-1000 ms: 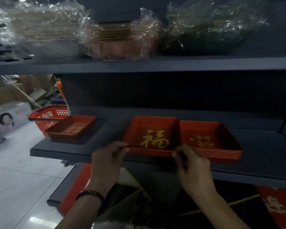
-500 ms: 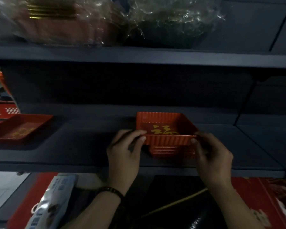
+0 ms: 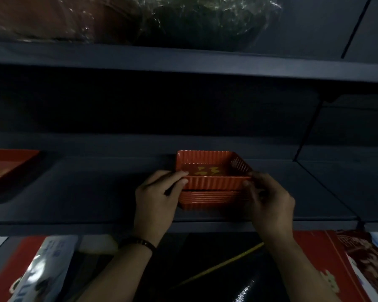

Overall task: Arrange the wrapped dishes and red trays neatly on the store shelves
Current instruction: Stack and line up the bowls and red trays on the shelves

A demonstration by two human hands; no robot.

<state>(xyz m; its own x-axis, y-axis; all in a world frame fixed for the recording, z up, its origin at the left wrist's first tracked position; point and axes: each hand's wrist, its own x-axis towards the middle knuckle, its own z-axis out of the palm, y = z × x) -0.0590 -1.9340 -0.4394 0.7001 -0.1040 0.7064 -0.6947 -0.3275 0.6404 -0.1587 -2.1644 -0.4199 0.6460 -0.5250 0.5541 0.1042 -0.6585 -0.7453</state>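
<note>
The dark grey shelf (image 3: 74, 192) across the middle of the frame is the surface I am working on, in a dim store aisle. The upper shelf (image 3: 183, 64) above it carries the wrapped dishes (image 3: 205, 20), bundled in crinkled clear film along the top edge. Below the shelf lip, at lower right, lies red printed packaging (image 3: 336, 258). Another red tray (image 3: 7, 164) sits alone at the far left edge. In the centre, near the shelf's front, is the stack of red trays (image 3: 214, 198), and on it the top tray (image 3: 214, 168) with gold lettering inside, which I am holding. My left hand (image 3: 156, 201) grips its near left corner, fingers curled against the ribbed wall. My right hand (image 3: 271, 203) pinches the near right corner. I judge I am seating this tray onto the stack. It looks raised rather than fully nested, so next it needs pressing down evenly, corners squared with those beneath. A dark bracelet (image 3: 143, 243) circles my left wrist.
</note>
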